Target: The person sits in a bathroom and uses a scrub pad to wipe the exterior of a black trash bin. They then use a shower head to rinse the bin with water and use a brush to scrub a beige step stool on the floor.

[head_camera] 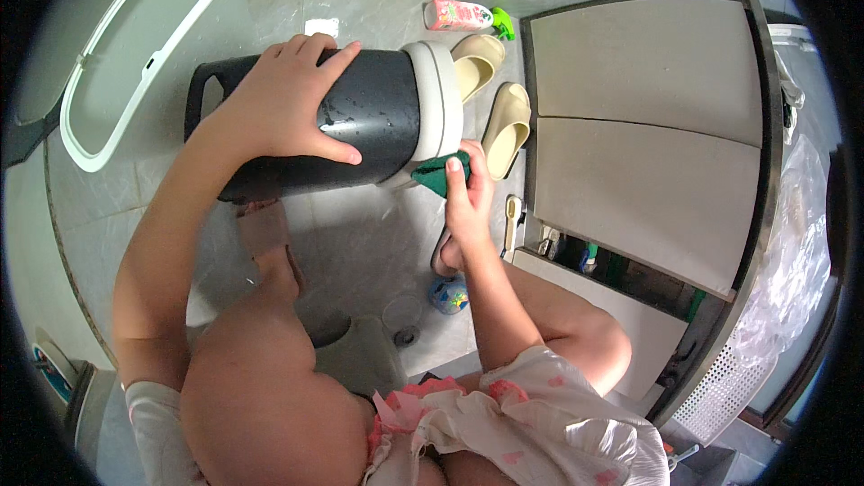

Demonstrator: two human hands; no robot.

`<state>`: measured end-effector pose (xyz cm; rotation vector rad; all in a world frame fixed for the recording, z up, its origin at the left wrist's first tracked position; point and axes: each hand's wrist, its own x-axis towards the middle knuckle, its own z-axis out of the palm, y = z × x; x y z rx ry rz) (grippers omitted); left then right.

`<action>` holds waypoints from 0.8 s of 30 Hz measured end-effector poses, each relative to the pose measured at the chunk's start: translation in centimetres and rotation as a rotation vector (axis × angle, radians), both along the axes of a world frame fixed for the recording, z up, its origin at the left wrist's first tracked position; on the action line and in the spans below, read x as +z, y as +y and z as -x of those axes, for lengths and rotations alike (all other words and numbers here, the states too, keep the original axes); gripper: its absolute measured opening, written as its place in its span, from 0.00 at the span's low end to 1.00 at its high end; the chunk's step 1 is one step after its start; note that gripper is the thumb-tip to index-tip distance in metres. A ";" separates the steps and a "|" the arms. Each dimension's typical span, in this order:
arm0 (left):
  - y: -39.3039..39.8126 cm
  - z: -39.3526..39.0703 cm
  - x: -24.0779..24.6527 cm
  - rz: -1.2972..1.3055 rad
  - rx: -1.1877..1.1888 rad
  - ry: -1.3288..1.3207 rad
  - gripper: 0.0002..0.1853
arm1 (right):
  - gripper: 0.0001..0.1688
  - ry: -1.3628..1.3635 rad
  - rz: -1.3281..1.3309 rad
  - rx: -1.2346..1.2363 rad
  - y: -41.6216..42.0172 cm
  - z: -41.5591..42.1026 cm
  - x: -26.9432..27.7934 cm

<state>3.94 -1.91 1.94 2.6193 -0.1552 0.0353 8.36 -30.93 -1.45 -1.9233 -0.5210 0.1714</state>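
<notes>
A black bin-like container (378, 104) with a pale base or rim (432, 101) lies on its side in front of me, drops of water on its surface. Across its upper side my left hand (290, 94) is spread, thumb and fingers gripping the curved wall. Between the thumb and fingers of my right hand (469, 192) is a folded green scouring pad (435, 174), held against the pale end. At the container's far left end is a handle-like opening (212, 96). Its underside is hidden from me.
Behind left stands a grey bin (236, 13) with a white rim. A spray bottle (466, 15), beige slippers (509, 128) and a brush-like handle (511, 219) lie near the cabinet (648, 61). A blue ball-like object (449, 295) rests on the tiled floor (364, 236) by my foot.
</notes>
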 end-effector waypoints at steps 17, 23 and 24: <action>-4.7 5.2 1.8 -0.009 0.024 0.101 0.63 | 0.31 -0.327 0.735 0.074 7.2 -1.5 6.4; -5.6 6.1 1.5 -0.024 0.032 0.061 0.64 | 0.21 -0.131 1.011 0.489 10.6 -8.0 7.2; -5.7 5.9 1.4 -0.023 0.038 0.052 0.63 | 0.21 -0.074 1.072 0.586 10.7 -8.8 7.6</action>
